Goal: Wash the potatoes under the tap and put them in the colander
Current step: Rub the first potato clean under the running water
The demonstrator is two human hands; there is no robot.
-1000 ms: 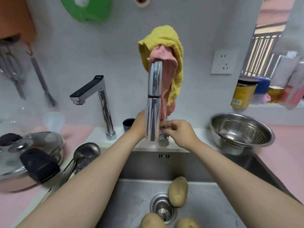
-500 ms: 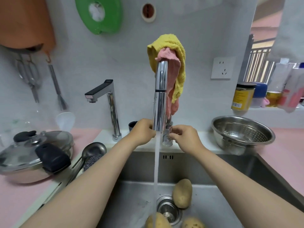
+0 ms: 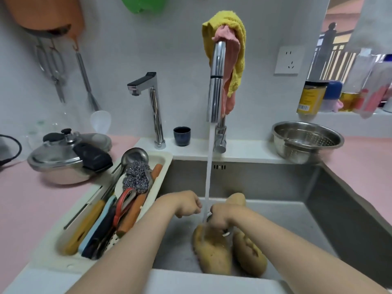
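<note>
Head view | left hand (image 3: 187,205) loosely curled, empty | right hand (image 3: 220,217) at potato (image 3: 212,251), grip unclear | risk: wet potato may slip back into sink (image 3: 275,181)

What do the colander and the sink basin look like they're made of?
Colander: probably stainless steel with a polished finish, given the bright mirror-like glare and rows of punched holes. Sink: probably stainless steel with a brushed finish, given the dull grey sheen and blurred reflections.

The tall chrome tap (image 3: 216,92) and its water stream (image 3: 209,166) split the steel sink (image 3: 275,181); the right side lies open up to the perforated steel colander (image 3: 297,150). A white utensil tray (image 3: 167,154) crowds the left rim.
</note>
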